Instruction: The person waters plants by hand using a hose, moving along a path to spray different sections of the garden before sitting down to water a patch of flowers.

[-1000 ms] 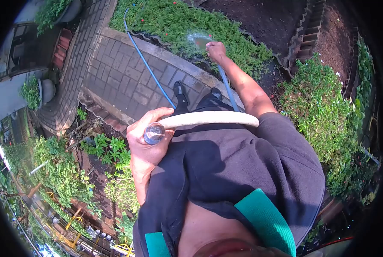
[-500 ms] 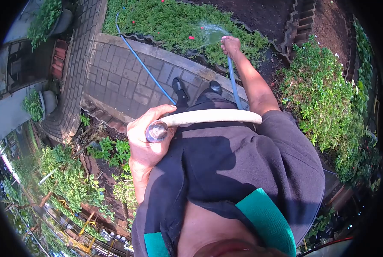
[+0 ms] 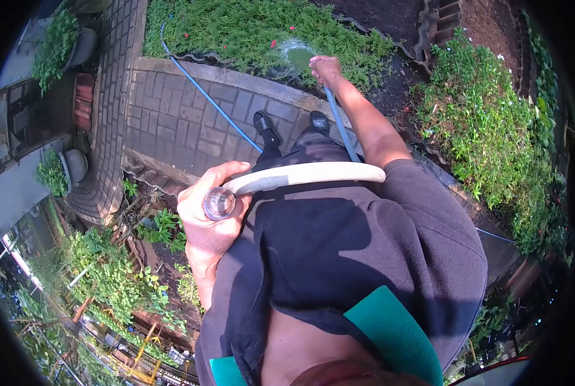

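Observation:
My left hand [image 3: 204, 222] is wrapped round one end of a thick, pale curved bar [image 3: 332, 172], whose round, dark, shiny end [image 3: 219, 203] faces up beside the fingers. The bar crosses in front of my dark shirt. Out ahead, my right hand [image 3: 326, 68] is closed on the blue hose [image 3: 341, 122] near its end. Water [image 3: 299, 56] fans out from there over the low green plants [image 3: 249, 38]. The hose's nozzle end is hidden by the fingers and spray.
A paved path [image 3: 172, 116] with a raised kerb [image 3: 236, 75] lies under my feet. More blue hose [image 3: 213, 103] trails across it. A leafy bush [image 3: 474, 122] stands at the right. Potted plants [image 3: 53, 174], roof tiles [image 3: 83, 101] and shrubs [image 3: 107, 264] are at the left.
The view has shifted a little. My right hand and the water spray have moved slightly left over the plants. Both hands keep their hold.

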The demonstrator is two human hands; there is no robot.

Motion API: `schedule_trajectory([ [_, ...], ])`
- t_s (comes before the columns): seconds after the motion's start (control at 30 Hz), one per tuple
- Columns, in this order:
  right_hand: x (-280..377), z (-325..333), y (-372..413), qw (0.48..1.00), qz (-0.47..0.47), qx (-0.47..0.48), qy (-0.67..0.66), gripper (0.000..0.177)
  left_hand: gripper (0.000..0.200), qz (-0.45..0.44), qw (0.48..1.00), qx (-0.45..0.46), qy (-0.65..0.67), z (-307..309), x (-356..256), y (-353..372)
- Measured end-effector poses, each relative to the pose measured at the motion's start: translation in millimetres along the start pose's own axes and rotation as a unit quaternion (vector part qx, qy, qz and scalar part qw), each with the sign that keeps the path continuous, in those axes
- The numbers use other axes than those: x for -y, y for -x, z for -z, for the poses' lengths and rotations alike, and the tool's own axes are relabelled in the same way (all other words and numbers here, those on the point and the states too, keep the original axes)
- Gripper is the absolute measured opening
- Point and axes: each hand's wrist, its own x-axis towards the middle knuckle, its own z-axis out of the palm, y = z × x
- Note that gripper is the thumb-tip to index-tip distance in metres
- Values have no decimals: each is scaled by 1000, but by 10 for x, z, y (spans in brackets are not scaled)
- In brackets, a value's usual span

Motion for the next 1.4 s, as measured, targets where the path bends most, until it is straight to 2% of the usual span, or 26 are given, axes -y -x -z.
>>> schedule_trajectory([
  [0.13, -96, 103, 8, 1000, -19, 11, -10, 8, 39, -17, 1000, -2, -3, -38, 19, 1],
  [0.23, -182, 207, -12, 999, -18, -3, 43, 9, 38, -24, 1000, 3, -1, -81, 1, -6],
  [0.4, -318, 487, -41, 999, -34, -21, -15, 9, 38, -48, 999, 20, -1, -165, -54, -54],
  [0.47, -315, 593, -20, 998, -45, -29, -39, 10, 37, -23, 999, 30, -1, -181, -60, -54],
  [0.57, -293, 725, 8, 997, -43, -52, 27, 11, 37, -30, 998, 41, -24, -213, -106, -89],
  [0.87, -99, 1007, 5, 993, -7, -67, -92, 12, 38, -24, 996, 89, 16, -309, -214, -175],
  [1.1, -92, 1466, -3, 978, -22, -152, -140, 11, 40, -26, 995, 94, 34, -380, -215, -155],
  [1.3, -162, 1898, 67, 965, 9, -177, -192, 12, 41, -21, 992, 124, 30, -474, -265, -182],
  [1.4, -237, 2093, 71, 959, 23, -189, -212, 13, 42, -46, 991, 127, 22, -537, -283, -200],
])
